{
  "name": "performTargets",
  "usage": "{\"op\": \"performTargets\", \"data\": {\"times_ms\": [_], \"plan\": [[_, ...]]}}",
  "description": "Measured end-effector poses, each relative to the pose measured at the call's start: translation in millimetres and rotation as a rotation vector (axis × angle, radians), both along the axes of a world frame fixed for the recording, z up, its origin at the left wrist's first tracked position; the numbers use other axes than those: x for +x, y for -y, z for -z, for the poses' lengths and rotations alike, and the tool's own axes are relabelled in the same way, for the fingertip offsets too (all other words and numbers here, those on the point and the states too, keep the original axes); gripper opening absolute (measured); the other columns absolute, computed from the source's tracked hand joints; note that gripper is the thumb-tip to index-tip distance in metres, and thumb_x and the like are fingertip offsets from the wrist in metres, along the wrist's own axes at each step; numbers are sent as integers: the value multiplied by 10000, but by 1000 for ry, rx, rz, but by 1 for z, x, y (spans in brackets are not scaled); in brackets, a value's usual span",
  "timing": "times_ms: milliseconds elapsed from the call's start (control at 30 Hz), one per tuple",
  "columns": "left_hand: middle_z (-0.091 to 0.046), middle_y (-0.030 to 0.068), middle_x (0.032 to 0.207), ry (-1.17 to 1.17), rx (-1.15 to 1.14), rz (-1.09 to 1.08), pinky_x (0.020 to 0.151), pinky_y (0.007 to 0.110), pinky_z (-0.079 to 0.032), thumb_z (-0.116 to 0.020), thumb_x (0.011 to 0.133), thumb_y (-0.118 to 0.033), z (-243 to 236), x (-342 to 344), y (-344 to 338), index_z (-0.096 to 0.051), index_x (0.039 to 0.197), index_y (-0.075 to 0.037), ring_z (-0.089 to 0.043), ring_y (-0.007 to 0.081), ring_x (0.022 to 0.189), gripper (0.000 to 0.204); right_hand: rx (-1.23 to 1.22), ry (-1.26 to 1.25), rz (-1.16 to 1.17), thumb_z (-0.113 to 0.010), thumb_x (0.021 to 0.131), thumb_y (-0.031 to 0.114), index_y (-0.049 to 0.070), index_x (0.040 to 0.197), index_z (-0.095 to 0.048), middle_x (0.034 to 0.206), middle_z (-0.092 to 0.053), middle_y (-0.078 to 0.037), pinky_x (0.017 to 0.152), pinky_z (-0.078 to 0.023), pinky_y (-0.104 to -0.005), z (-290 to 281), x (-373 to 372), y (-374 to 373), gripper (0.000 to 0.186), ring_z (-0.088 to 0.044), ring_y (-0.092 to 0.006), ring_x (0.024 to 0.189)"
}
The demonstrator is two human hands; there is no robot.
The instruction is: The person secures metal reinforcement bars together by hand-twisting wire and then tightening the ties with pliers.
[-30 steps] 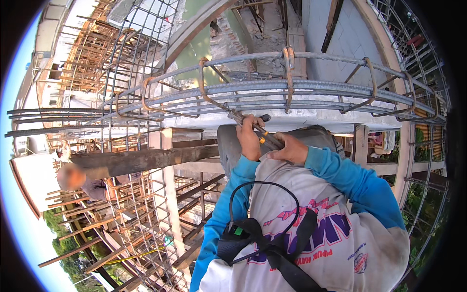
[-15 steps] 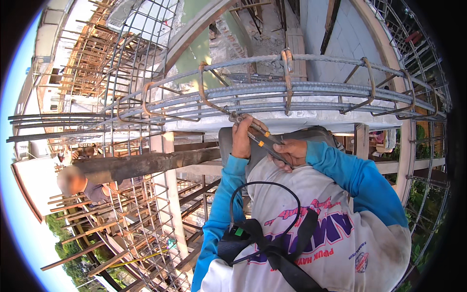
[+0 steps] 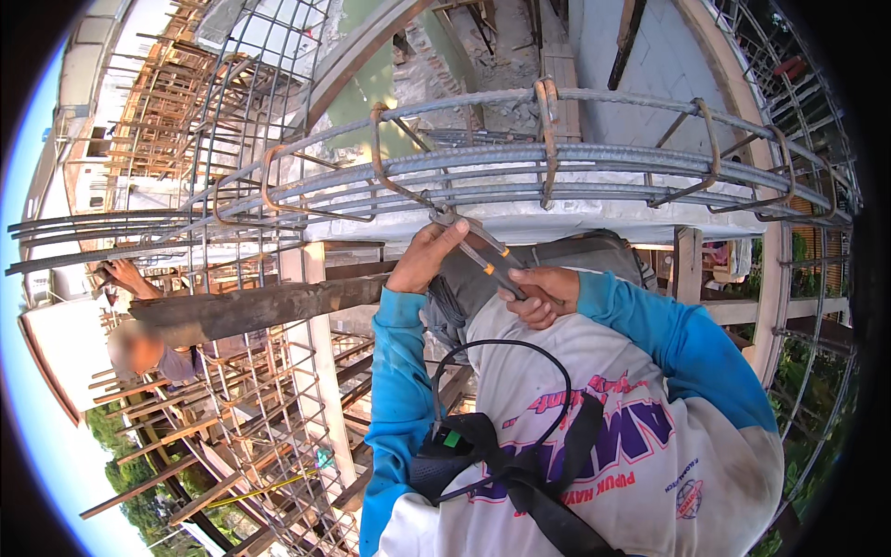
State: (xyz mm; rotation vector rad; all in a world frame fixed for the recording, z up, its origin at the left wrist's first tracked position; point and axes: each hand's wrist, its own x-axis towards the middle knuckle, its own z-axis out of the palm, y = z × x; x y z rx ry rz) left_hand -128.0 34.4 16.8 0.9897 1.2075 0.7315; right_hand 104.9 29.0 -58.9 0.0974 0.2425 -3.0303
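Observation:
In my right hand [image 3: 540, 295] is a pair of pincers [image 3: 479, 243] with dark grips and orange bands; its fingers wrap round the handles. The jaws point up and left, against the lower corner of a rusty stirrup [image 3: 378, 153] on the rebar cage. My left hand [image 3: 425, 252] is closed beside the pincers' head, thumb against it. Whatever its fingers pinch is too small to make out. Long ribbed steel bars [image 3: 613, 167] run across in front of me, inside several stirrups.
A dark timber beam [image 3: 269, 311] juts out at the left, with another person's arm [image 3: 135, 278] beyond it. Wooden posts [image 3: 687, 265] and upright rebar mesh [image 3: 246, 102] stand around. A black strap and cable [image 3: 557, 362] cross my shirt.
My left hand has shifted left and leans over more beside the pincers' head. My right hand has moved slightly left with the handles. The other person's arm at the left has risen.

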Motion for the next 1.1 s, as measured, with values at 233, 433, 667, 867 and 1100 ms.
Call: {"op": "performTargets", "data": {"times_ms": [233,433,667,867,1100], "plan": [[-447,32,623,629,34,-493,739,437,-494,-479,949,-320,34,55,-7,-442,740,-103,-518,195,629,304,637,432,219,-578,899,425,47,931,-544,625,-503,-13,416,-366,-254,-6,-3,4,381,-467,-109,473],[-382,-2,568,618,-12,-551,623,377,-471,-514,931,-311,26,63,-4,-393,685,-130,-446,149,542,328,883,375,227,-664,816,280,17,884,-548,594,-531,-55,450,-393,-283,-6,-2,5,296,-508,-139,502],[-383,-8,548,589,17,-737,513,283,-392,-565,888,-236,32,68,-6,-426,661,-128,-452,140,526,288,851,362,93,-591,864,312,-32,1012,-512,721,-601,-145,591,-466,-369,-10,4,1,383,-591,-254,647],[-451,29,577,452,-13,-776,575,310,-441,-560,883,-261,27,69,-4,-466,698,-93,-505,160,580,267,1516,837,443,-523,898,495,-41,1044,-508,816,-610,-198,693,-464,-418,-22,-9,17,556,-605,-319,767],[-438,24,579,670,27,-341,744,410,-478,-499,911,-325,24,67,7,-431,708,-108,-516,190,605,305,62,-54,-40,-435,898,595,102,828,-447,591,-383,18,425,-334,-256,2,-6,-1,498,-374,-87,465]]}}
